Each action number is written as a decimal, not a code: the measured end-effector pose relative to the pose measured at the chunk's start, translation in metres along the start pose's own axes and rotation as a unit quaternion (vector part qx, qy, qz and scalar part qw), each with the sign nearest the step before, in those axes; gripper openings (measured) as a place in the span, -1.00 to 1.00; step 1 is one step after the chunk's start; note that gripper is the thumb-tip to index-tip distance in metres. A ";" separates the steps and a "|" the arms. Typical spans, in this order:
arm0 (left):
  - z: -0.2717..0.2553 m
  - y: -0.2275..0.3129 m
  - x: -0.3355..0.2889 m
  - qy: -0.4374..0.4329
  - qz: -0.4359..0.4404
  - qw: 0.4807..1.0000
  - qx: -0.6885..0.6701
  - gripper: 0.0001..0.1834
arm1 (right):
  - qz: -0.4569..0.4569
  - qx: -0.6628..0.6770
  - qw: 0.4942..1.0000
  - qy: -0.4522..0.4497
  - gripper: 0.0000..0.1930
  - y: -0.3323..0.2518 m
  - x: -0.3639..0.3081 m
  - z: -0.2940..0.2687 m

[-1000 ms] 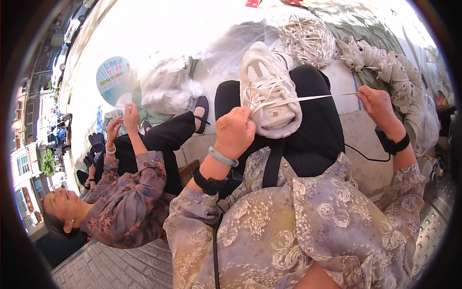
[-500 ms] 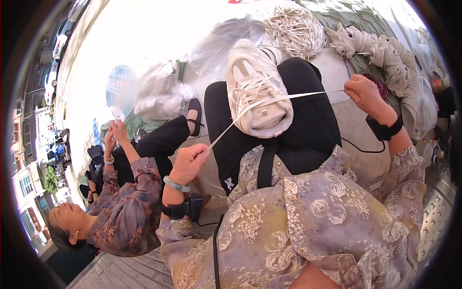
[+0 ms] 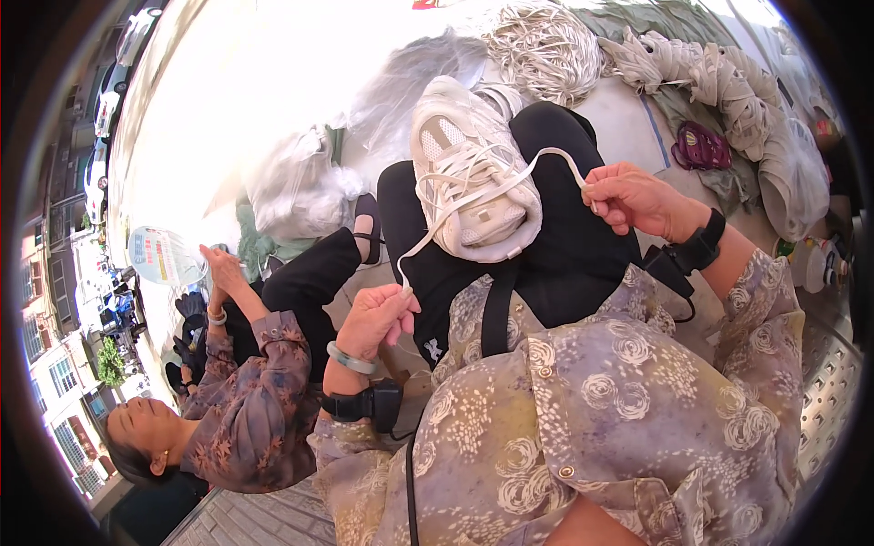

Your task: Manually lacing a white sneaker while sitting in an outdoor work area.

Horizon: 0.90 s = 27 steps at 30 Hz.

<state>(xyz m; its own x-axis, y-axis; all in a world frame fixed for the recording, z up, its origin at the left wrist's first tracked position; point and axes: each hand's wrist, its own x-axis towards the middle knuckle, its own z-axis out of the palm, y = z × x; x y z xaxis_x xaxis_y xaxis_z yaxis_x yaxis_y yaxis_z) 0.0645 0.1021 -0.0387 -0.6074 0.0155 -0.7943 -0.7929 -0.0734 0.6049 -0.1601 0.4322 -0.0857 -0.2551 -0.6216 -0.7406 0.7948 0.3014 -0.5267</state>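
A cream sneaker (image 3: 478,173) rests on my lap between my black-trousered thighs, its toe pointing away from me. White shoelace criss-crosses its tongue, and two loose ends run out to the sides. My left hand (image 3: 378,318) pinches one end of the shoelace (image 3: 421,244) just left of the shoe's heel opening. To the right, my right hand (image 3: 642,198) is closed on the other end, which arcs slackly up from the shoe. Both lengths hang loose rather than taut.
A heap of white laces (image 3: 544,53) lies beyond the shoe. More cream shoes (image 3: 728,91) are strung in a row at the far right, near a dark red item (image 3: 701,146). Plastic bags (image 3: 300,182) lie left. A seated person (image 3: 259,400) holds a fan (image 3: 164,255) there.
Both hands have come inward toward the shoe, the right one most. The shoelace has gone from stretched tight to slack. The neighbour's fan has swung down to the left.
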 end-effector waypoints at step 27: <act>0.100 0.088 0.067 0.127 0.278 0.837 0.454 -0.55 | -0.247 -0.007 0.969 0.003 -0.95 -0.006 0.054 0.051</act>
<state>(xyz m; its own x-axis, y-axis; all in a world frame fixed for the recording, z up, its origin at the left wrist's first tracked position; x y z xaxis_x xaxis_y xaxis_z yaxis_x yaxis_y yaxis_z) -0.0509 0.1968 -0.0331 -0.9562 0.0093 -0.2925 -0.1719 0.7909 0.5873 -0.1504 0.3602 -0.1014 -0.6059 -0.6885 -0.3984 0.5670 -0.0225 -0.8234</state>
